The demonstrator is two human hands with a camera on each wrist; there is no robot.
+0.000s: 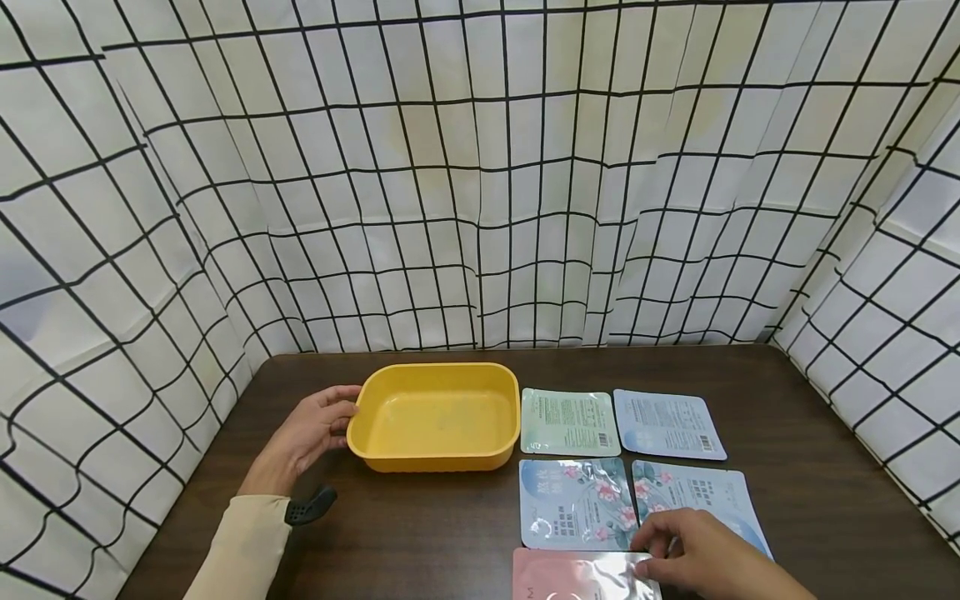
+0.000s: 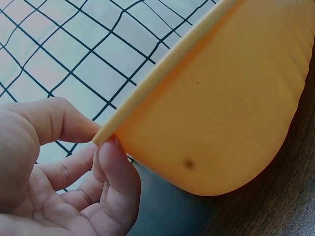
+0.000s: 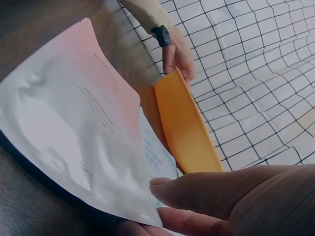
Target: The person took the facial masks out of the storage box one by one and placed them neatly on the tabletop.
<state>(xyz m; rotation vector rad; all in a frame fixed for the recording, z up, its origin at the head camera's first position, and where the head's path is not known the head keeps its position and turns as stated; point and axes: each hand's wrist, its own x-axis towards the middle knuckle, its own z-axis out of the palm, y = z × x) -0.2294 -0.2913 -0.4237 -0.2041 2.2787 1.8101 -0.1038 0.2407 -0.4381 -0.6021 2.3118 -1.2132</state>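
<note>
My left hand point(image 1: 318, 425) pinches the rim of a yellow plastic basin point(image 1: 435, 462) at its left end. The left wrist view shows the thumb and a finger on either side of the basin's rim point(image 2: 147, 81). At the front right, my right hand point(image 1: 708, 554) pinches the corner of a pink sheet mask packet point(image 1: 577, 575) between thumb and fingers. This shiny pink and silver packet point(image 3: 83, 123) is cut off by the head view's lower edge. Two blue floral packets lie just beyond it, the left one point(image 1: 573, 504) flat and the right one point(image 1: 705, 496) partly behind my right hand.
A green packet point(image 1: 570, 422) and a pale blue packet point(image 1: 670, 425) lie side by side, printed backs up, right of the basin. Everything rests on a dark wood table point(image 1: 412, 533). White curtains with black grid lines point(image 1: 525, 192) stand behind and at both sides.
</note>
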